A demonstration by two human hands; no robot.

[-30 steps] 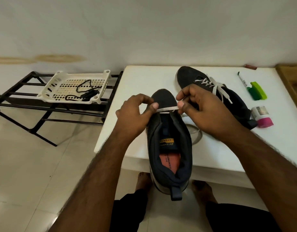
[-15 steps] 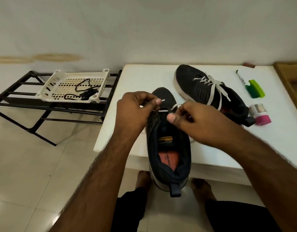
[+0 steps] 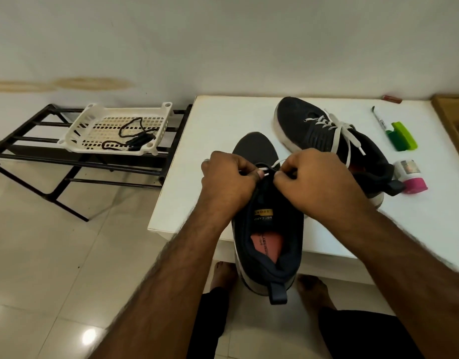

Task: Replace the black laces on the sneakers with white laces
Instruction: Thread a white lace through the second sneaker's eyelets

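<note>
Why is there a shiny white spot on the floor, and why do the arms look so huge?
Head view: the spot is glare from a light bouncing off the glossy floor tiles; the wide-angle lens stretches whatever is near the edges, so the forearms look huge, while the left hand and right hand at the centre look normal.

Bare forearms point(image 3: 176, 268); bare feet point(image 3: 223, 274); black shorts point(image 3: 363, 332).

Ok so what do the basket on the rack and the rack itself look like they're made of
The basket looks like moulded white plastic: glossy rim and a grid of perforations in its floor. The rack looks like black-painted metal tubing, going by its thin straight bars with a dull sheen, though coated wood can't be ruled out.
</note>
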